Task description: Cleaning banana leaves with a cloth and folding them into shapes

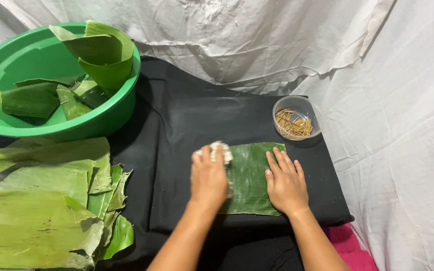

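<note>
The cut banana leaf piece (pixel 249 175) lies flat in the middle of the black cloth (pixel 177 150), its long side running away from me. My left hand (pixel 208 176) rests on the leaf's left edge with its fingers closed over a small whitish wiping rag (pixel 217 150) that pokes out past my fingertips at the leaf's far left corner. My right hand (pixel 285 183) lies palm down on the leaf's right edge, fingers spread a little and flat, pinning it.

To wipe well, I judge it best to keep the right palm firm so the leaf cannot slide, and to stroke the rag along the ribs rather than across them, since the leaf would likely tear across the grain. Light, even pressure should do.

Beyond the leaf's far right corner, just apart from it, stands a clear plastic cup (pixel 297 118) of thin wooden picks (pixel 293 125); a wide sweep to the right could knock it. On my left, well apart, a stack of large banana leaves (pixel 41 200) overlaps the cloth's edge, and behind it sits a green basin (pixel 26 60) holding more cut leaf pieces (pixel 104 52). The stretch of black cloth between the stack and my left hand is bare and gives room. White sheeting (pixel 403 125) hangs behind and to the right.
</note>
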